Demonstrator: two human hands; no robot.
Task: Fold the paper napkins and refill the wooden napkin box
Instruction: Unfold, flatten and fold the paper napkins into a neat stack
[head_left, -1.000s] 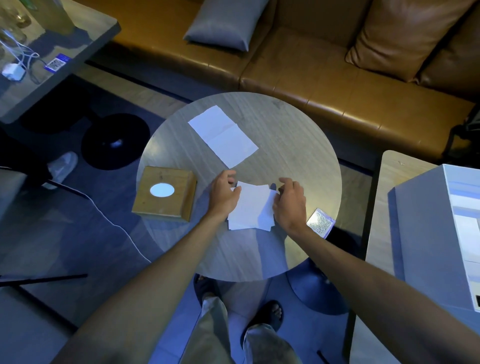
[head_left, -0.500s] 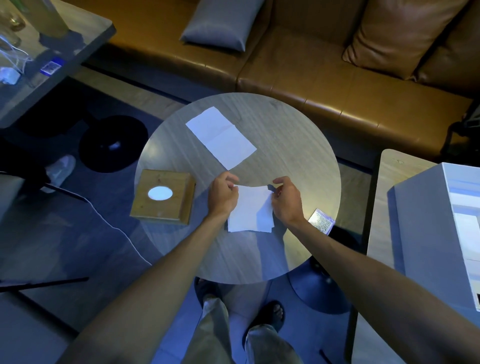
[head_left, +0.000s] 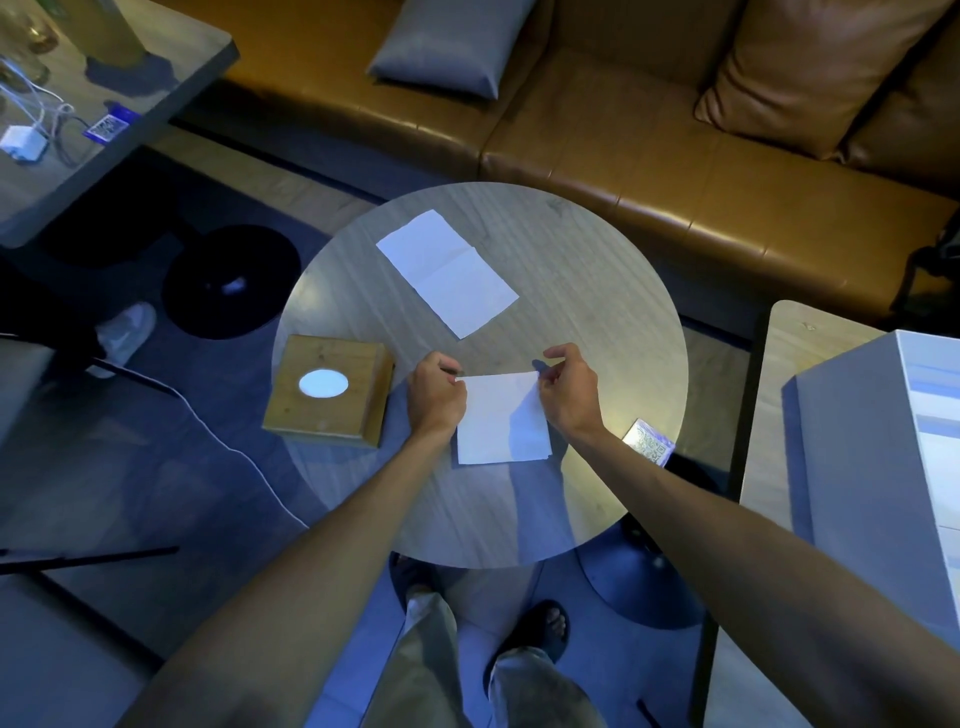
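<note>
A white napkin (head_left: 503, 419) is held at its far corners, one by the left hand (head_left: 435, 399) and one by the right hand (head_left: 570, 394), fingers pinched shut on the paper. A second ago the hands were laid flat on it; now the far edge is pulled straight. It lies on the round counter (head_left: 597, 291), near the box (head_left: 328, 389). A second napkin (head_left: 448, 272) lies farther away, unmoved.

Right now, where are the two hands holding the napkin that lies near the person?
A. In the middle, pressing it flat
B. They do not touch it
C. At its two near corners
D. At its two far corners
D: the left hand and right hand each pinch a far corner of the near napkin, whose near edge lies on the round table.
</note>
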